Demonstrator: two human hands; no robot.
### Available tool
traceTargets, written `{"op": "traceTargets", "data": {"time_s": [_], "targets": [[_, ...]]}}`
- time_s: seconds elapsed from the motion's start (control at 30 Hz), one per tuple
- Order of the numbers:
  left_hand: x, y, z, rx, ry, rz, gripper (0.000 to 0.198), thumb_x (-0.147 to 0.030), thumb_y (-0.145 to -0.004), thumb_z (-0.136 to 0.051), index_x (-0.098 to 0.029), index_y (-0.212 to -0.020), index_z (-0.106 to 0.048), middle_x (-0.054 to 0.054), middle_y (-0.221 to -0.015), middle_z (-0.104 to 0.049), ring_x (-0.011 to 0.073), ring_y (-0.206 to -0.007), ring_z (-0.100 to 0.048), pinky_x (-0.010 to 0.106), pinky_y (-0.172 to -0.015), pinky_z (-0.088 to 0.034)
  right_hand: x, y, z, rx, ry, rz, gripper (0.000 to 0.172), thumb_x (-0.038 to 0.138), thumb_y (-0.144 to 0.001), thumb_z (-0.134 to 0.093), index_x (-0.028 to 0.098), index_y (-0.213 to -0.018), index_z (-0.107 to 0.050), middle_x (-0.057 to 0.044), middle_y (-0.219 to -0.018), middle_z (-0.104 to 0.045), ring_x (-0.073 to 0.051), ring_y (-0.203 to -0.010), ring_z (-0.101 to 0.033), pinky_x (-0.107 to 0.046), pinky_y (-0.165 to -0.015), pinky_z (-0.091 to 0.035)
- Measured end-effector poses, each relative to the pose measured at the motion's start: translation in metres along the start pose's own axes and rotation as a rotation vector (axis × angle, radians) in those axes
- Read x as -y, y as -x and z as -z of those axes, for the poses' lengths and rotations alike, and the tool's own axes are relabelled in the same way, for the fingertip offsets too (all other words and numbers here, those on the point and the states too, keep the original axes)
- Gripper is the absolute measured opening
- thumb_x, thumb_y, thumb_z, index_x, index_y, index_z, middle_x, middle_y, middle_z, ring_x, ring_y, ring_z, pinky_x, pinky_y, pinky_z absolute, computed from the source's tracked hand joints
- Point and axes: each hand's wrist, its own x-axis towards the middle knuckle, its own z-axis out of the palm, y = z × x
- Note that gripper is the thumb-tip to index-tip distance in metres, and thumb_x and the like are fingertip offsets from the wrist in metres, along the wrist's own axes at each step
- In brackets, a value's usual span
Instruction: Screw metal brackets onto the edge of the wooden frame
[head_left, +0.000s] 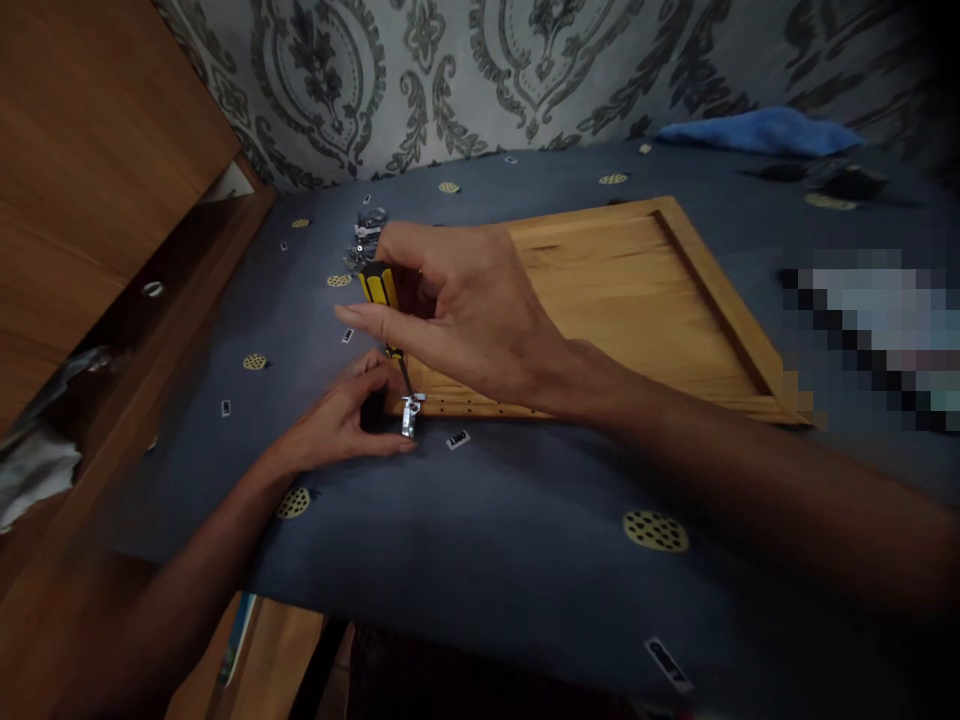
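My right hand (465, 310) is closed round the yellow and black handle of a screwdriver (381, 292), held nearly upright. Its shaft points down to a small silver metal bracket (409, 412) at the near left corner of a wooden panel (637, 300) with a raised frame. My left hand (349, 420) lies at that corner with its fingers curled, pinching the bracket against the panel's edge. The panel rests flat on a dark blue sheet (487, 520) with yellow dotted ovals.
A pile of small metal fittings (365, 240) lies behind my right hand. A brown wooden cabinet side (97, 170) stands at the left. A blue cloth (757, 130) lies far right by the patterned wall. A blurred patch (870, 330) sits right of the panel.
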Motion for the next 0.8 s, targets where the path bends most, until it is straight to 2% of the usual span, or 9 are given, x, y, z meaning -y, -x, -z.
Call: {"op": "traceTargets", "data": {"time_s": [0.1,0.27,0.4,0.53,0.7,0.8], "targets": [[-0.001,0.0,0.0,-0.001,-0.002,-0.001,0.044,-0.059,-0.083,-0.079,-0.022,-0.085,-0.056,0.001,-0.093,-0.057,0.0218,-0.088,-0.054,0.035,-0.082,-0.047,-0.001,0.0,-0.001,0.004,0.024,-0.001,0.037,0.039,-0.097,-0.067,0.022,-0.075,-0.043,0.005,-0.072,-0.052,-0.012,-0.071,-0.05,-0.031,-0.071,-0.034],[-0.001,-0.001,0.0,0.003,-0.034,0.005,0.042,-0.058,-0.083,-0.079,-0.021,-0.084,-0.057,0.002,-0.094,-0.06,0.0231,-0.09,-0.056,0.036,-0.081,-0.048,-0.003,0.0,-0.002,0.017,0.019,0.001,0.042,0.05,-0.1,-0.06,0.023,-0.075,-0.042,0.004,-0.072,-0.053,-0.013,-0.07,-0.049,-0.031,-0.07,-0.033],[-0.002,-0.001,0.0,0.003,-0.032,0.022,0.043,-0.059,-0.083,-0.079,-0.021,-0.082,-0.057,0.002,-0.094,-0.059,0.023,-0.091,-0.056,0.036,-0.083,-0.049,-0.003,0.0,0.0,0.061,0.039,-0.016,0.039,0.044,-0.098,-0.063,0.024,-0.074,-0.04,0.003,-0.075,-0.055,-0.014,-0.073,-0.051,-0.031,-0.071,-0.035],[-0.004,-0.001,0.001,0.001,-0.026,0.025,0.042,-0.059,-0.083,-0.079,-0.022,-0.084,-0.058,0.002,-0.093,-0.058,0.0229,-0.089,-0.055,0.036,-0.083,-0.049,-0.002,-0.001,-0.001,0.047,0.089,0.014,0.041,0.036,-0.096,-0.068,0.023,-0.073,-0.037,0.004,-0.074,-0.057,-0.013,-0.072,-0.052,-0.031,-0.07,-0.035],[-0.001,-0.001,0.0,0.002,-0.028,-0.002,0.041,-0.058,-0.083,-0.08,-0.022,-0.089,-0.06,0.002,-0.095,-0.059,0.0238,-0.09,-0.056,0.037,-0.084,-0.049,0.0,-0.005,0.003,0.119,0.081,-0.03,0.037,0.034,-0.095,-0.071,0.021,-0.073,-0.044,0.005,-0.073,-0.056,-0.012,-0.073,-0.052,-0.028,-0.071,-0.039],[-0.001,0.0,0.0,0.002,-0.034,0.004,0.042,-0.057,-0.083,-0.079,-0.021,-0.087,-0.058,0.003,-0.096,-0.059,0.024,-0.092,-0.056,0.038,-0.085,-0.049,0.002,-0.009,0.01,0.192,0.019,-0.047,0.024,0.026,-0.092,-0.073,0.019,-0.077,-0.056,0.005,-0.074,-0.058,-0.012,-0.077,-0.056,-0.026,-0.073,-0.042]]}}
